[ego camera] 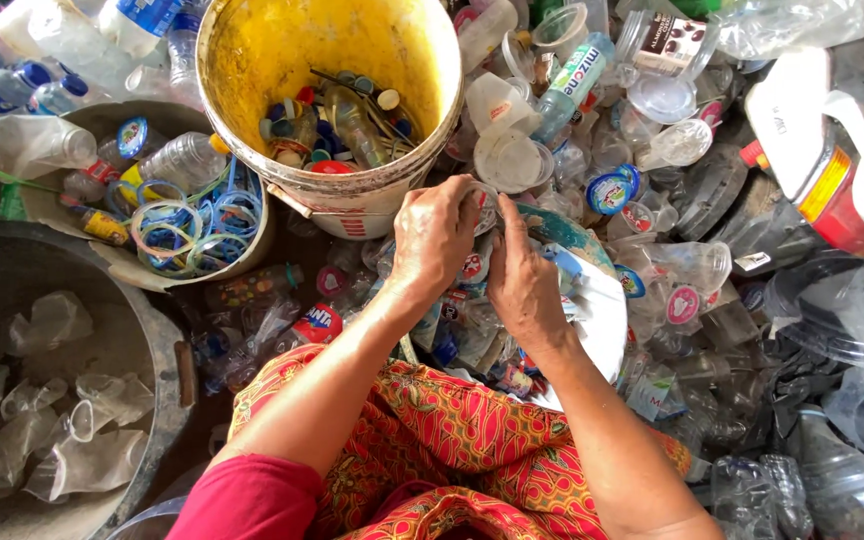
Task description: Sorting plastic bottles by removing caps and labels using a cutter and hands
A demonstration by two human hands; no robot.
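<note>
My left hand (434,238) and my right hand (522,280) meet just below the rim of a yellow bucket (252,60). Both pinch a small clear plastic cup (480,197) between the fingers; most of the cup is hidden by my hands. The bucket holds bottle caps, lids and scraps at its bottom. Under my hands lies a heap of plastic cups with printed foil lids (685,304). My lap in red-orange patterned cloth (452,430) is at the lower middle.
A shallow basin (242,262) at the left holds coloured plastic rings and small bottles. A dark round tub (157,340) at the lower left holds crushed clear cups. Clear bottles, cups and jugs are piled to the right and top.
</note>
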